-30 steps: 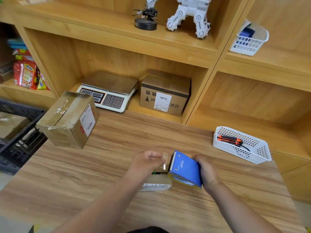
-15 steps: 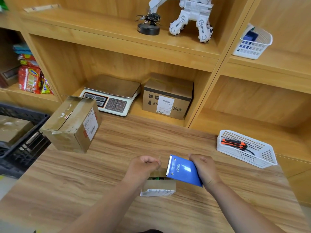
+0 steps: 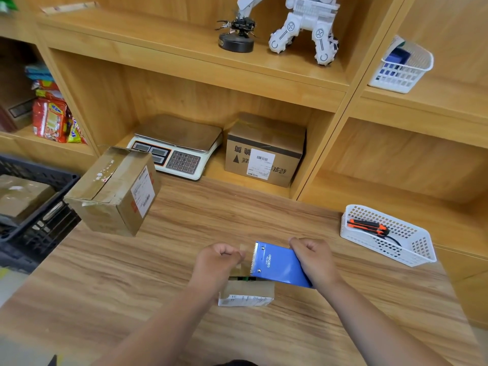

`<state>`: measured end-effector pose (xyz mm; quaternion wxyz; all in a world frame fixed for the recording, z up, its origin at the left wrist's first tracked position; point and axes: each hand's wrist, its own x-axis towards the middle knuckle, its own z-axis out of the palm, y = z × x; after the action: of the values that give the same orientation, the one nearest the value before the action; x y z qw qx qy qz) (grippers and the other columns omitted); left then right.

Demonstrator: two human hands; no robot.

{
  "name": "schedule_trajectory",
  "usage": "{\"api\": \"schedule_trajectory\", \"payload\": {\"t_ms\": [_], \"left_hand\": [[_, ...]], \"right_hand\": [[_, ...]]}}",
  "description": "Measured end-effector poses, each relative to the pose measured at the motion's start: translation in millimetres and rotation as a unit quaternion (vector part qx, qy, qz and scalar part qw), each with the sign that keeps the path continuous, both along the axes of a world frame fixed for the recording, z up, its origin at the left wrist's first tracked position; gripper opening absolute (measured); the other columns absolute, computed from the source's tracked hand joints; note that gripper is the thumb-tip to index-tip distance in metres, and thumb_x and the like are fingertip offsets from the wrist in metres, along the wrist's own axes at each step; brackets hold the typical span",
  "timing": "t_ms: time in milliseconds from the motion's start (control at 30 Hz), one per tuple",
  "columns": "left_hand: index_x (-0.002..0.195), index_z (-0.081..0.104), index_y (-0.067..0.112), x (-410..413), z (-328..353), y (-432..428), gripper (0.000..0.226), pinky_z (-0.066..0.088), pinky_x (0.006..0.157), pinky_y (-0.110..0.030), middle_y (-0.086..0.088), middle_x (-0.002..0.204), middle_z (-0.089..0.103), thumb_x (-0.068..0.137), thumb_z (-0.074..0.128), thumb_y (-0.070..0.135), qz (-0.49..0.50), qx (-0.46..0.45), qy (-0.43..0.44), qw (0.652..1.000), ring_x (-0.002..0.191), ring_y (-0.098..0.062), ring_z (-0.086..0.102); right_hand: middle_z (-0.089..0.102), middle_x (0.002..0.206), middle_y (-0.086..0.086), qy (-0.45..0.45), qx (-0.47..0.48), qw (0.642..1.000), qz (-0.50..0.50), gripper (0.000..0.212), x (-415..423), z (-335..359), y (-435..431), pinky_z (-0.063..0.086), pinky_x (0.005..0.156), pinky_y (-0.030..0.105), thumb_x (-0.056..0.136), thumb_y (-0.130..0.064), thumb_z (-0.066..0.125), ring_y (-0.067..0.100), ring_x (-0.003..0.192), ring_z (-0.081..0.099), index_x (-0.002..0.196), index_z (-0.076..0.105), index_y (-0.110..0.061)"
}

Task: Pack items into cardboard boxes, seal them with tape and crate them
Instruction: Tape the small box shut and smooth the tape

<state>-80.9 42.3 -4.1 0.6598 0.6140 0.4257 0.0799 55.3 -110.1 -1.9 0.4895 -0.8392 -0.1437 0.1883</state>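
Observation:
A small cardboard box [image 3: 247,294] lies on the wooden table [image 3: 132,281] in front of me. Just above it my right hand [image 3: 315,260] grips a blue tape dispenser [image 3: 277,265], its toothed edge pointing left. My left hand [image 3: 217,262] pinches the free end of the clear tape [image 3: 244,262] at that edge, over the box's top. A bigger taped cardboard box [image 3: 116,188] sits at the table's far left. A black crate [image 3: 39,207] left of the table holds another taped box [image 3: 21,196].
A white basket [image 3: 412,249] with an orange utility knife [image 3: 367,225] stands at the table's right. On the shelf behind are a weighing scale [image 3: 177,146] and a labelled carton [image 3: 264,149]. Snack packets [image 3: 52,117] fill the left shelf; robot models and another basket [image 3: 404,67] sit higher up.
The dispenser has tilted flatter over the small box and both hands have stayed close together on it; my view has tipped slightly downward.

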Motion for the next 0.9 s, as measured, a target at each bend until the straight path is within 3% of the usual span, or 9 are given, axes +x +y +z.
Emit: {"api": "schedule_trajectory", "payload": {"t_ms": [367,500,600,667,733,800,900], "left_hand": [[0.074,0.070,0.007,-3.7,-12.1,9.2,0.009,0.043,0.057,-0.017,-0.005,0.072,0.068,0.081,0.071,0.011,0.021,-0.018,-0.012,1.000,0.071,-0.015,0.056],[0.076,0.070,0.006,-11.9,-13.8,17.5,0.009,0.042,0.061,-0.018,-0.002,0.073,0.068,0.081,0.073,0.013,0.031,-0.026,-0.015,0.999,0.070,-0.013,0.057],[0.077,0.071,0.008,-22.6,-16.9,30.9,0.006,0.042,0.068,-0.018,-0.001,0.081,0.072,0.081,0.072,0.011,0.058,-0.032,-0.020,0.998,0.081,-0.010,0.063],[0.070,0.070,0.009,-28.8,-22.4,36.4,0.011,0.042,0.071,-0.019,0.001,0.080,0.072,0.081,0.072,0.011,0.062,-0.027,-0.020,0.997,0.086,-0.009,0.064],[0.062,0.069,0.012,-32.9,-27.7,36.1,0.015,0.042,0.072,-0.021,0.002,0.075,0.071,0.077,0.073,0.011,0.061,-0.026,-0.012,0.998,0.082,-0.011,0.063],[0.058,0.070,0.013,-35.8,-32.9,36.6,0.009,0.046,0.078,-0.026,0.003,0.070,0.071,0.065,0.072,0.018,0.072,-0.031,-0.011,0.997,0.079,-0.014,0.063],[0.063,0.071,0.006,-39.9,-39.9,41.2,0.011,0.045,0.079,-0.030,0.000,0.069,0.071,0.065,0.072,0.018,0.094,-0.041,-0.024,0.994,0.075,-0.017,0.061]], "right_hand": [[0.017,0.050,-0.004,-0.027,-0.052,0.996,0.062,0.058,9.0,-2.7,7.3,0.025,0.061,0.030,0.089,-0.031,0.058,0.017,0.051,0.020,0.048,0.019,-0.019],[0.017,0.049,-0.005,-0.030,-0.093,0.992,0.078,0.059,19.7,-5.9,3.9,0.022,0.059,0.032,0.088,-0.035,0.059,0.032,0.053,0.043,0.046,0.021,-0.018],[0.018,0.048,-0.004,-0.034,-0.128,0.988,0.073,0.060,31.9,-6.9,-5.3,0.022,0.059,0.032,0.089,-0.035,0.059,0.043,0.063,0.056,0.046,0.021,-0.018],[0.019,0.048,-0.004,-0.043,-0.150,0.985,0.069,0.060,36.4,-6.6,-9.7,0.021,0.058,0.033,0.088,-0.036,0.059,0.044,0.078,0.060,0.046,0.022,-0.018],[0.020,0.047,-0.003,-0.053,-0.167,0.982,0.070,0.060,36.5,-6.5,-10.3,0.022,0.057,0.033,0.088,-0.036,0.059,0.039,0.076,0.063,0.045,0.022,-0.017],[0.020,0.046,-0.003,-0.062,-0.177,0.980,0.071,0.062,32.5,-6.2,-5.6,0.022,0.057,0.032,0.089,-0.035,0.058,0.030,0.050,0.048,0.043,0.022,-0.017],[0.018,0.043,-0.005,-0.064,-0.180,0.979,0.073,0.063,25.7,-5.8,5.5,0.021,0.057,0.032,0.088,-0.035,0.058,0.017,0.047,0.024,0.040,0.022,-0.017]]}}
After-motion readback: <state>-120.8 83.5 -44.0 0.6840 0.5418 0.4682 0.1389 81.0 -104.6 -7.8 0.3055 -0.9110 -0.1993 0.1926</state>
